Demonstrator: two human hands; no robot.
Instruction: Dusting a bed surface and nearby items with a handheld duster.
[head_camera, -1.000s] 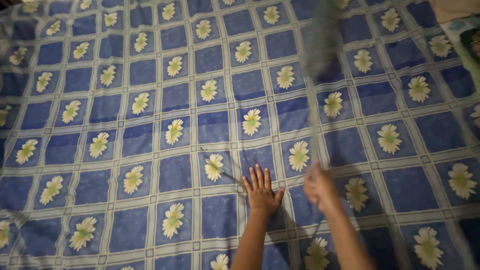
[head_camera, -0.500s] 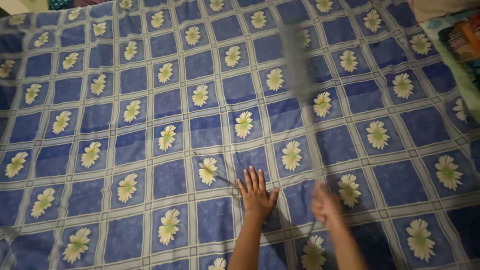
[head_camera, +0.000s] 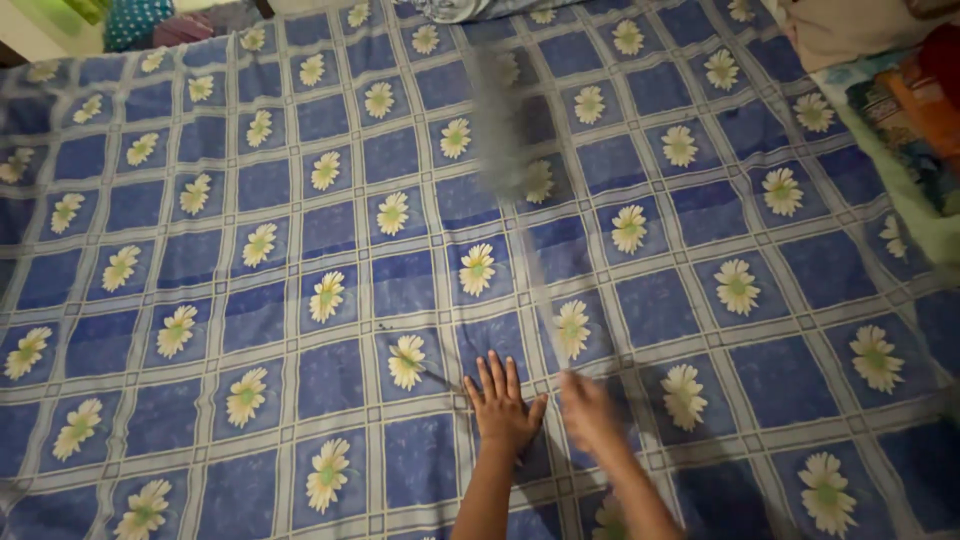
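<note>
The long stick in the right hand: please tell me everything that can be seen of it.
The stick is a long thin rod, grey and strongly blurred, so its material cannot be told. Its far end widens into a broader, fuzzy grey part, perhaps a brush or duster head. The right hand grips its near end. It slants up and to the left over the blue bedsheet with daisy squares. Whether it touches the sheet cannot be told. The left hand lies flat on the sheet beside it, apart from the stick.
</note>
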